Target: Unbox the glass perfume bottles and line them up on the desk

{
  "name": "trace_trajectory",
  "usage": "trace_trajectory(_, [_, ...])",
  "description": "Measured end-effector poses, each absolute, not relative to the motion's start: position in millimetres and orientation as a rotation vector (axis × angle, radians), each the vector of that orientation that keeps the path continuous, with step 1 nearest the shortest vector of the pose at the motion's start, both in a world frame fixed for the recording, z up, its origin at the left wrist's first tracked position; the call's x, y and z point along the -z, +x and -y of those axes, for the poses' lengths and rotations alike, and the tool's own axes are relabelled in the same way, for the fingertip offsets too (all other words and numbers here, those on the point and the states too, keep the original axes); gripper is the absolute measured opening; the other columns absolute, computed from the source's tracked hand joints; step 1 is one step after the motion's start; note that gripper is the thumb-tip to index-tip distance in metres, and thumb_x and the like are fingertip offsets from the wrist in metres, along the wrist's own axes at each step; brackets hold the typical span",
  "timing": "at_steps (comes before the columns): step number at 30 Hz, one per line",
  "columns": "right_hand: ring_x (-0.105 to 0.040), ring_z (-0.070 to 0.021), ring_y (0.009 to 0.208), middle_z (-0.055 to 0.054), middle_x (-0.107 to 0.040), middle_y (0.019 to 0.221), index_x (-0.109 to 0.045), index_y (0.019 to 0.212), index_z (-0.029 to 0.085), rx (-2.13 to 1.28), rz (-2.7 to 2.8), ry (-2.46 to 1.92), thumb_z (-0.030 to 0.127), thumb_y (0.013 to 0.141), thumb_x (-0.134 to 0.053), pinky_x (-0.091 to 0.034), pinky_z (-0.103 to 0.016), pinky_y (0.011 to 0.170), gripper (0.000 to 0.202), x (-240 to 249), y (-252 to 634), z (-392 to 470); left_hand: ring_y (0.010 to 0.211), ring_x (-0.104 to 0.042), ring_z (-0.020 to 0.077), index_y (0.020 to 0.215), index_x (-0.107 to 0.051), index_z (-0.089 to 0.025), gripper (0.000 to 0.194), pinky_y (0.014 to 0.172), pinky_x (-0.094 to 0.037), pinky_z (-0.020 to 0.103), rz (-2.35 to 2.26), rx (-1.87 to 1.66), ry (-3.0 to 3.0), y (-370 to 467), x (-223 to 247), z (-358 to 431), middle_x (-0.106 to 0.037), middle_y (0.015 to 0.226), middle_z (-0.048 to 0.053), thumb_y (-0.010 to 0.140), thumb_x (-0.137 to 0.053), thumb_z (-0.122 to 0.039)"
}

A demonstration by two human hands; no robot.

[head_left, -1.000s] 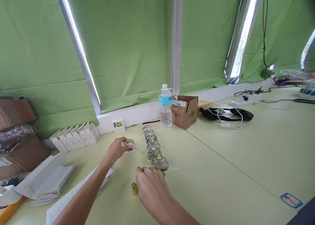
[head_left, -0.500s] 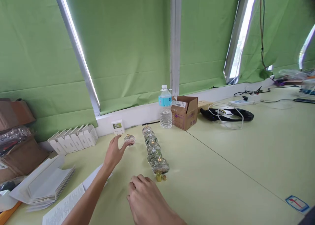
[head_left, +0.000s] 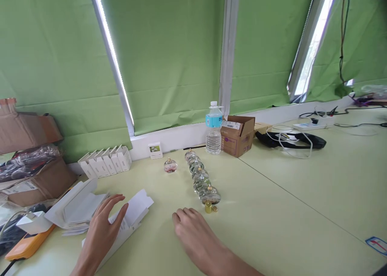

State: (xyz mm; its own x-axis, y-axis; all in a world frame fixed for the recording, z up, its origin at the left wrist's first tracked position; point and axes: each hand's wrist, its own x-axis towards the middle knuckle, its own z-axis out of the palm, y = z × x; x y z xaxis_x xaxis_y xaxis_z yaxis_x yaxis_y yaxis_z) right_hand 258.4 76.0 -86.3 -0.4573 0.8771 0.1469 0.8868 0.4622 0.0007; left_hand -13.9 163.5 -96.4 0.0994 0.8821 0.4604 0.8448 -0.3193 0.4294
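My left hand (head_left: 105, 225), thumb and fingers apart, hovers over or rests against a flat white unfolded carton (head_left: 137, 211); contact is unclear. My right hand (head_left: 193, 231) lies low at the table, its fingers curled under; whatever they hold, if anything, is hidden. Past it stands a row of several round glass bottles (head_left: 211, 196) with gold or silver necks. At the near end of that row are a gold cap (head_left: 208, 207) and a smaller gold piece (head_left: 214, 208). One pinkish bottle (head_left: 170, 167) stands apart to the left, before a small white box (head_left: 155, 150).
Several white cartons (head_left: 105, 162) line the wall at left. Stacked white card (head_left: 77, 211), an orange device (head_left: 30, 245) and cardboard boxes (head_left: 45, 183) crowd the left side. A water bottle (head_left: 213, 131), an open brown box (head_left: 237, 137) and a black headset-like item (head_left: 314, 142) stand behind.
My left hand has drawn back from the lone bottle, down and left to the white carton. The bottle stays on the table. My right hand remains curled; the view has shifted left.
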Motion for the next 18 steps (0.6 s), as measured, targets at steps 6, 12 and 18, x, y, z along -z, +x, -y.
trace_trajectory(6, [-0.056, -0.0194, 0.079, -0.005, -0.061, 0.086, -0.058, 0.087, 0.015, 0.260, 2.507, -1.551, -0.006, 0.078, -0.047, -0.038, -0.032, 0.071, 0.025, 97.9, 256.4, -86.5, 0.119, -0.054, 0.0290, 0.120, -0.056, -0.024, 0.047, 0.097, -0.046, 0.045, -1.859, -0.806, 2.333, -28.8, 100.5, -160.7, -0.060, 0.126, 0.008, 0.089, -0.042, -0.057])
trace_trajectory(12, [-0.056, -0.0221, 0.090, -0.009, -0.063, 0.094, -0.062, 0.095, 0.013, 0.405, 2.468, -1.656, -0.004, 0.083, -0.047, -0.041, -0.032, 0.075, 0.025, 97.9, 250.1, -108.4, 0.114, -0.058, 0.0301, 0.122, -0.056, -0.019, 0.052, 0.094, -0.046, 0.044, -1.843, -0.770, 2.475, -16.3, 98.2, -148.6, -0.062, 0.124, 0.011, 0.089, -0.041, -0.056])
trace_trajectory(18, [-0.056, -0.0258, 0.102, -0.016, -0.064, 0.102, -0.065, 0.096, 0.009, 0.368, 2.411, -1.806, -0.006, 0.077, -0.052, -0.045, -0.031, 0.078, 0.027, 79.8, 233.8, -168.4, 0.113, -0.057, 0.0294, 0.121, -0.056, -0.016, 0.047, 0.094, -0.045, 0.043, -1.795, -0.776, 2.562, -14.1, 103.4, -147.6, -0.062, 0.122, 0.012, 0.092, -0.039, -0.050])
